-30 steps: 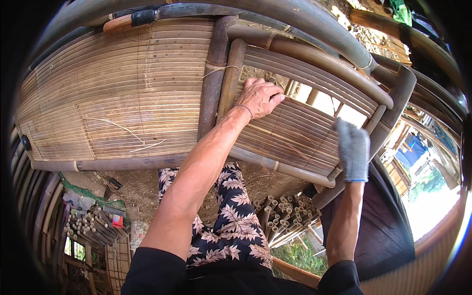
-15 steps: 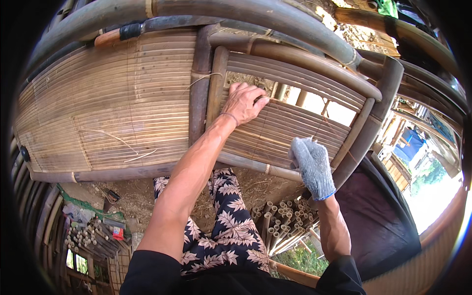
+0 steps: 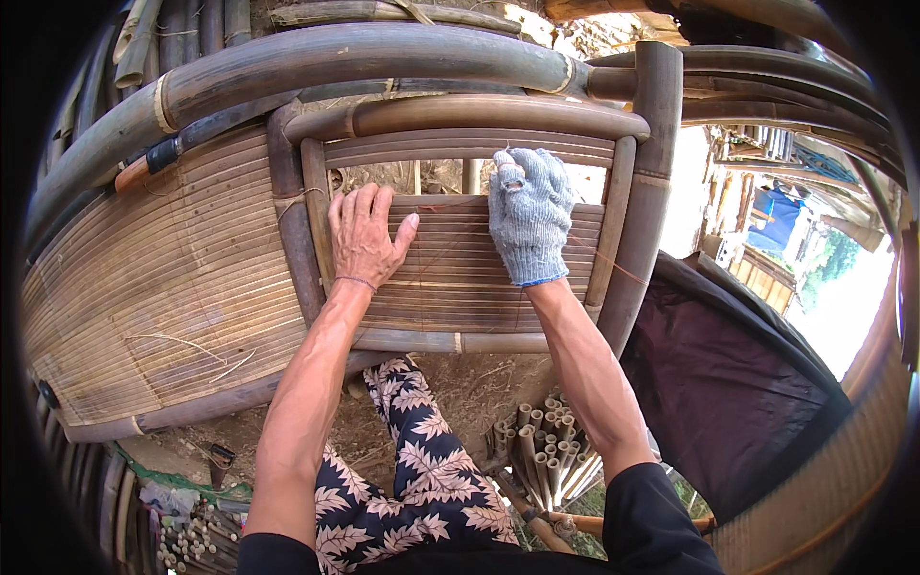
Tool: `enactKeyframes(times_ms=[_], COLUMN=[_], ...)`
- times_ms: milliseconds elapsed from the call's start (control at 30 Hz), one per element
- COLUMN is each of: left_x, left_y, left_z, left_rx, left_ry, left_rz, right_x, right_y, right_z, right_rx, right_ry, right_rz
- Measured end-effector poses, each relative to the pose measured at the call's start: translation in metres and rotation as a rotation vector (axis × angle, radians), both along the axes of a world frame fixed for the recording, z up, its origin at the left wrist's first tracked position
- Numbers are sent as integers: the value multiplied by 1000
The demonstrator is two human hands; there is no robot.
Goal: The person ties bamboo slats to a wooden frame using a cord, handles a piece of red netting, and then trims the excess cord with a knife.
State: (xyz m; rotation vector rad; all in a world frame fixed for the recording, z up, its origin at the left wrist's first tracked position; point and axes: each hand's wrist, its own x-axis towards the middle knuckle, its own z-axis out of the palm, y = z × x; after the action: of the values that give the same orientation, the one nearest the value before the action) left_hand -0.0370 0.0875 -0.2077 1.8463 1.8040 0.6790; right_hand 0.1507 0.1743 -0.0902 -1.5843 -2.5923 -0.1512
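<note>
Head view. Slatted bamboo panel, brown, set within bamboo frame, before me. My left grip, bare: laid over panel's left side, fingers together, thumb apart. My right grip, grey-gloved: over panel's upper right, fingers curled; cannot tell whether pinching anything. Longer slatted panel left. Cut bamboo tubes, bundled, below.
</note>
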Motion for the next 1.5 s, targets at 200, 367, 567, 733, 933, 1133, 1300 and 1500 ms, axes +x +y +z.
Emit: enactKeyframes(times_ms=[200,367,567,733,933,1133,1300,1500], left_x=[0,-15,-26,21,-21,-9,-2,-2], left_y=[16,11,9,17,40,66,69,75], left_z=[-15,-32,-4,86,13,-22,-41,-31], left_rx=[-84,-36,-14,-31,-247,-638,-669,-820], left_ry=[-302,-333,-177,-598,-279,-473,-592,-592], left_rz=[9,36,50,-191,141,-71,-128,-14], right_x=[3,-3,3,10,41,-55,-56,-37], right_y=[-17,-38,-73,-65,20,15,25,44], right_z=[10,75,236,260,123,-9,-87,-89], right_rx=[-133,-266,-476,-259,26,-469,-834,-873], right_ry=[-99,499,207,206,92,-534,-339,-469], right_rz=[-57,-308,-382,-168,-240,-196,-141,497])
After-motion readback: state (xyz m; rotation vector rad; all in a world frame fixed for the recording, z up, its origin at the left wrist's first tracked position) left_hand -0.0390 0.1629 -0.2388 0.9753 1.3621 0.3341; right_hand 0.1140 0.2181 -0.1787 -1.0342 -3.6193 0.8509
